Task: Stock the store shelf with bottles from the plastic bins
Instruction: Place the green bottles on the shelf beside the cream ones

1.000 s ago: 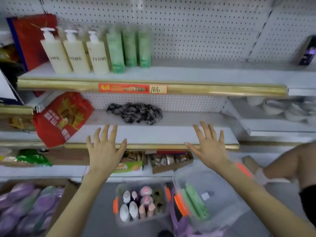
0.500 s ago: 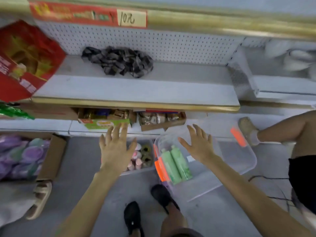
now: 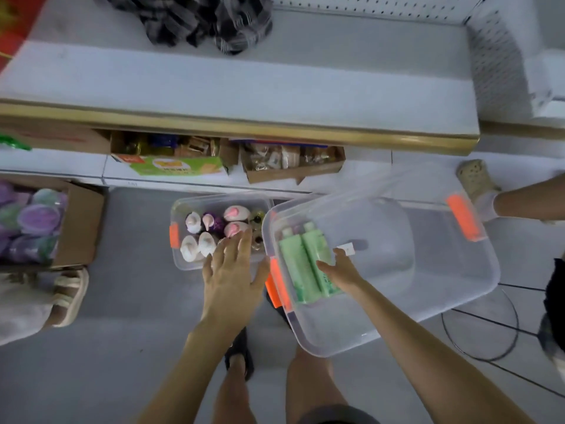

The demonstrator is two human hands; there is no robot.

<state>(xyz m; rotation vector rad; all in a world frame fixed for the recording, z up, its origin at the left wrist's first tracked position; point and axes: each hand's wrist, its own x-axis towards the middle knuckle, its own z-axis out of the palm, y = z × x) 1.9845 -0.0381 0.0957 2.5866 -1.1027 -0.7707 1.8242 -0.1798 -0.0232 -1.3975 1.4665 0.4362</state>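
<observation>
1. Two clear plastic bins sit on the floor in front of the store shelf (image 3: 244, 81): a small bin (image 3: 180, 261) on the left and a large bin (image 3: 443, 270) on the right, which is skewed against the small one.
2. Small bin: packed with upright bottles (image 3: 189, 249), white and purple bodies, pink or pale caps. Orange latch (image 3: 174, 235) on its left end.
3. Large bin: two green bottles (image 3: 298, 267) lie flat, side by side, against its left wall, caps pointing toward the shelf. The rest of its floor is bare plastic. Orange latches on both ends.
4. Left grip (image 3: 232, 270): fingers straight and spread, palm down, over the small bin's near-right corner. It holds nothing.
5. Right grip (image 3: 339, 270): inside the large bin, down on the right-hand green bottle, thumb out across its body. The fingers are foreshortened, so I cannot tell whether they have clamped it or just touch it.
6. Shelf: white board with a gold front edge. Only a crumpled plaid cloth (image 3: 208, 22) lies at the back (no bottles on this level).
7. On the level under it: an open cardboard box (image 3: 293, 169) of small packets and a green-fronted carton (image 3: 180, 165).
8. Floor, far left: a cardboard box of purple tubs (image 3: 79, 228).
9. Other people's feet show at both frame edges: a sandal (image 3: 70, 298) at left, a perforated clog (image 3: 477, 179) at right. A black cable (image 3: 489, 332) loops on the floor near the large bin.
</observation>
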